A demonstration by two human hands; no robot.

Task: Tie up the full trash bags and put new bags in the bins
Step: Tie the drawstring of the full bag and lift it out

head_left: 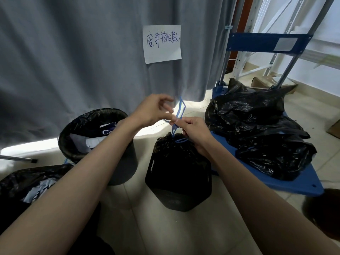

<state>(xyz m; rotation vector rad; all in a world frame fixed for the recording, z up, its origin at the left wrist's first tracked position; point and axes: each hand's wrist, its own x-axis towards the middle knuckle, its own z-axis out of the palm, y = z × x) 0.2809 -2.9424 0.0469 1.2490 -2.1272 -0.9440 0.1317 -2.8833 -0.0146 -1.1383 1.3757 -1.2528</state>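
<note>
Over the black bin [178, 183], both hands work the blue drawstring [180, 111] of its gathered bag [176, 150]: the right hand [193, 131] has its grip pinched on the cord, the left hand [154, 109] hooks a loop with curled fingers. Right of this bin, filled bags [257, 133] lie on a blue cart [287, 184]. Left of it, the grey bin [103, 144] looks untied, so tying and relining remain.

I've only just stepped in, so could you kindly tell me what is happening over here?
A person is tying shut the gathered black trash bag in the small black bin. Both the left hand and the right hand pinch its blue drawstring, mid-knot. To the left, a round bin holds a bag that is open and full. Filled black bags lie piled on the blue cart to the right.
</note>
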